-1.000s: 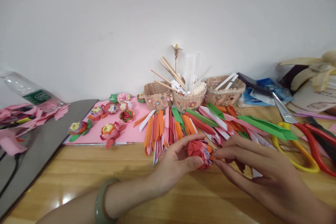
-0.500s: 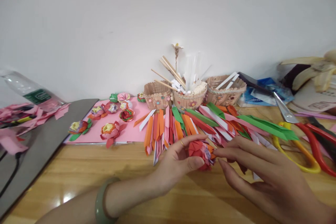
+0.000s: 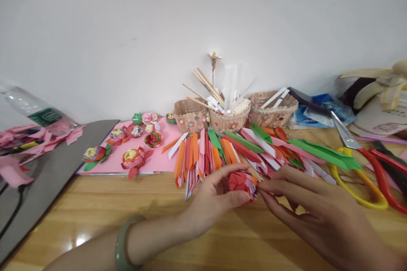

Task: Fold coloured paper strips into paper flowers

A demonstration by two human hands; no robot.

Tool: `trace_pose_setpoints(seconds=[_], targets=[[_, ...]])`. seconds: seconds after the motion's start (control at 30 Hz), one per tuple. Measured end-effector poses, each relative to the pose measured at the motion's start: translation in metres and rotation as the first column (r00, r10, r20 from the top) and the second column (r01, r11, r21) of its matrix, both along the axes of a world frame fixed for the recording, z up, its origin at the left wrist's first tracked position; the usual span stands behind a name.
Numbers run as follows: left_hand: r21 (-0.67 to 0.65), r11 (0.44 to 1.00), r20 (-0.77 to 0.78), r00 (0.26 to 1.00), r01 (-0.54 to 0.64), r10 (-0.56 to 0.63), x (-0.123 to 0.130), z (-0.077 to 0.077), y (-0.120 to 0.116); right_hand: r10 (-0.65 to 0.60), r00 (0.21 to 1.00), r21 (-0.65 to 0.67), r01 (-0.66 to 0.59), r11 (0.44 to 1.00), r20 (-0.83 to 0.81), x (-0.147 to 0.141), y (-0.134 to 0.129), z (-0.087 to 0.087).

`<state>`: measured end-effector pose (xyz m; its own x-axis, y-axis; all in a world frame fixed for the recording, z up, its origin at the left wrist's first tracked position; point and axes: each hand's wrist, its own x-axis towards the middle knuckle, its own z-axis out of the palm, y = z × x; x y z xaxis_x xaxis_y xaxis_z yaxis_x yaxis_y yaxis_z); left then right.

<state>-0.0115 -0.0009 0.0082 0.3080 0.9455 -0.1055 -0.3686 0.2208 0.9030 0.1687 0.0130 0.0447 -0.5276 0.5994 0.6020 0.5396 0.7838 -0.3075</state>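
And here we are, centre stage: our left hand (image 3: 208,207) grasps the red paper flower (image 3: 240,182) over the worktop (image 3: 127,207), thumb in front and index finger across the back. From the other side comes our right hand (image 3: 321,216), its fingertips (image 3: 264,187) close together at the flower's right edge; whether they pinch a petal, we cannot tell! Just beyond, we have a fan of folded paper strips (image 3: 193,152), orange, pink, red, white and green. Behind those stand three small baskets (image 3: 190,122) in a row, the middle one bristling with wooden sticks (image 3: 208,84). Over on the left, several paper flowers (image 3: 132,159) sit on a pink sheet (image 3: 165,156), and out right we spot red-handled scissors (image 3: 380,173) overlapping a yellow handle (image 3: 359,201).
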Motion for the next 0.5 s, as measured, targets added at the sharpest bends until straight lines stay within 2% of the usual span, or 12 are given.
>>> trace_pose_setpoints(seconds=[0.1,0.27,0.4,0.5], targets=[[0.002,1.000,0.000,1.000,-0.021,0.021,0.001,0.002,-0.001,0.006,0.999,-0.121,-0.012,0.993,-0.053,0.000,0.000,0.003],[0.018,0.999,0.035,0.998,-0.047,0.047,0.000,0.003,-0.001,0.017,0.992,-0.252,-0.048,0.967,-0.123,0.000,0.001,0.007],[0.031,0.999,0.045,0.999,-0.031,0.030,0.000,0.001,-0.001,0.028,0.988,-0.447,-0.094,0.889,-0.152,0.000,0.007,0.011],[0.027,0.999,0.027,0.999,-0.034,0.034,0.000,0.000,0.000,0.037,0.979,-0.515,-0.137,0.846,-0.200,0.000,0.009,0.012]])
